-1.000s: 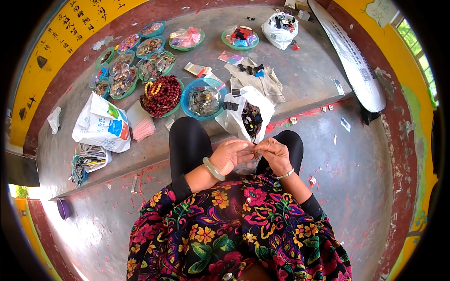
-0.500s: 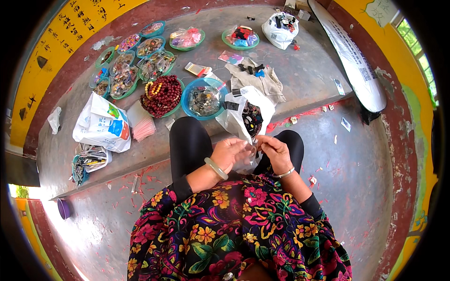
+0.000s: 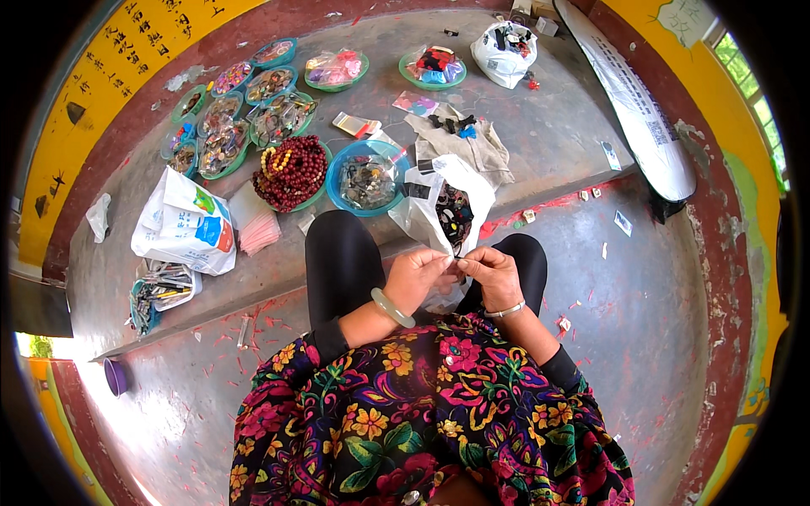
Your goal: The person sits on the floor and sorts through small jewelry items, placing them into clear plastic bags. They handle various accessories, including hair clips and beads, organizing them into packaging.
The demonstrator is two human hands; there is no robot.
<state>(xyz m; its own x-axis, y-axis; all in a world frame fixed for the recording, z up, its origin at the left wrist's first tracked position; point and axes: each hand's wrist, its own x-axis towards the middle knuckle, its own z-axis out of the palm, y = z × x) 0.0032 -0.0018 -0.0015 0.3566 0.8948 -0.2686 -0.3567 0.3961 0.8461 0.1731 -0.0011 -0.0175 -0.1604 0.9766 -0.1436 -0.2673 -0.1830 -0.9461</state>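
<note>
My left hand (image 3: 415,280) and my right hand (image 3: 495,277) meet over my lap, fingertips almost touching. Each one is pinched closed. A small dark bit shows between the fingertips, too little to name. Under the hands is some crumpled clear plastic (image 3: 447,299), partly covered by them. Just beyond stands a white plastic bag (image 3: 478,192), its mouth open on a jumble of dark and colourful small pieces (image 3: 454,215). A blue bowl (image 3: 335,180) with packets of small items in clear plastic sits left of that bag.
Dark red and yellow beads (image 3: 291,181) fill a green bowl. Several more bowls stand farther left. A large white bag (image 3: 181,223) and a box of pens (image 3: 160,285) lie at left. Beyond the open bag is a beige cloth (image 3: 485,156). A raised concrete edge (image 3: 582,189) crosses the floor.
My hands have come closer together, and the fingertips now nearly meet. The clear plastic that showed between them is now lower and more hidden.
</note>
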